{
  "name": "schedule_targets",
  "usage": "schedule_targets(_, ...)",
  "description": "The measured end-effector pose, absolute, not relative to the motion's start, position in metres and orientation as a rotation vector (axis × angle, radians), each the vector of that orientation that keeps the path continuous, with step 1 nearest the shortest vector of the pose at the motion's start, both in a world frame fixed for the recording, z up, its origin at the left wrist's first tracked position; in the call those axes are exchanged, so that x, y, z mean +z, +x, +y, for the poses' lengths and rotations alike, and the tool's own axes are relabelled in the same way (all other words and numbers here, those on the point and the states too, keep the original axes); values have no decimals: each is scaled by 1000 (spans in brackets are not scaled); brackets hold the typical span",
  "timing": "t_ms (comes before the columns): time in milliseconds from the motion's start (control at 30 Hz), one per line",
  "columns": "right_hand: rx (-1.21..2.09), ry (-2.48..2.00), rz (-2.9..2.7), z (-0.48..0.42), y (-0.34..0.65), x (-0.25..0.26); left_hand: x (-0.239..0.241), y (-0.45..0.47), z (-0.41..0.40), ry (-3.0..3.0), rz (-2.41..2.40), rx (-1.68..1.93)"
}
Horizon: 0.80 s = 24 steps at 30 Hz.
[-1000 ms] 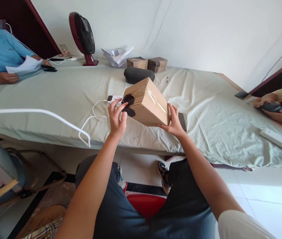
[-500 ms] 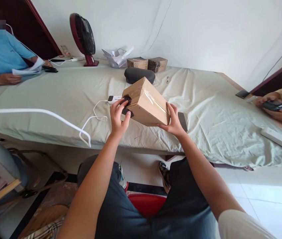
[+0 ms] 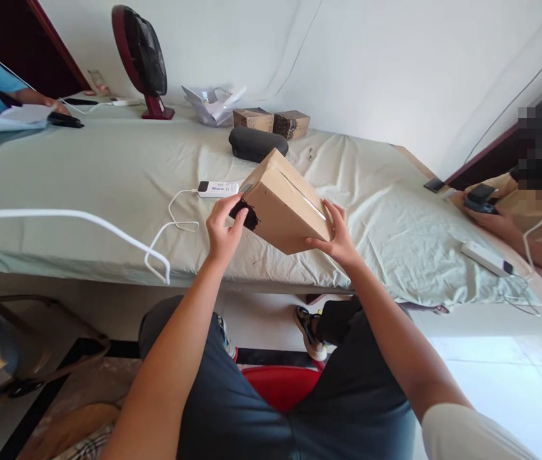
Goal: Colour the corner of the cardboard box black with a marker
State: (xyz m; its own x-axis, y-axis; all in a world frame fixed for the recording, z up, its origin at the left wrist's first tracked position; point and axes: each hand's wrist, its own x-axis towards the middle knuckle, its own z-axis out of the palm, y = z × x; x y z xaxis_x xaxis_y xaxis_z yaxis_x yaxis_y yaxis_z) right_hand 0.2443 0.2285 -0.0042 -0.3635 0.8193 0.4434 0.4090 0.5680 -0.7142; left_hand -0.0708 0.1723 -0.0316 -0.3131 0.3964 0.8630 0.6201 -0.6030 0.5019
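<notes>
A brown cardboard box (image 3: pixel 290 207) is held tilted above the cloth-covered table, with shiny clear tape along its upper seam and a blacked-out patch on its left end. My left hand (image 3: pixel 224 227) grips that left end, thumb and fingers on either side of the black patch. Around the right end closes my right hand (image 3: pixel 332 233), its thumb on the near face and fingers on the top. Just behind the left hand lies a white power bank (image 3: pixel 218 189) with a cable. The underside of the box is hidden.
Behind the box lie a black zip case (image 3: pixel 258 144), two small cardboard boxes (image 3: pixel 291 124), a plastic bag (image 3: pixel 213 105) and a dark red fan (image 3: pixel 141 57). A white cable (image 3: pixel 83 216) crosses the left foreground. People sit at both sides, one holding papers (image 3: pixel 16 117), one a dark object (image 3: pixel 481 199).
The box has turned slightly in my hands, showing more of its near face. My view has shifted right, so the person at the right shows more. Both hands keep their hold.
</notes>
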Motion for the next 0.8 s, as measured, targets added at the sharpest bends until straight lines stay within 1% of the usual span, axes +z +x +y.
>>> schedule_targets(167, 636, -1004, -1930, 229, 240, 10, -37, -62, 189, -1503, -1489, -2384)
schedule_targets(267, 705, -1020, -1904, 237, 232, 7, -39, -64, 194, -1463, -1540, -2452)
schedule_targets(467, 923, -1018, -1822, 247, 224, 2, -41, -82, 191, -1565, -1601, -2351)
schedule_targets(633, 1139, -1062, -1713, 248, 221, 1, -42, -87, 184, -1805, -1512, -2283)
schedule_targets(800, 1209, -1142, -1629, 245, 229, 4, -42, -85, 180, -1929, -1474, -2227)
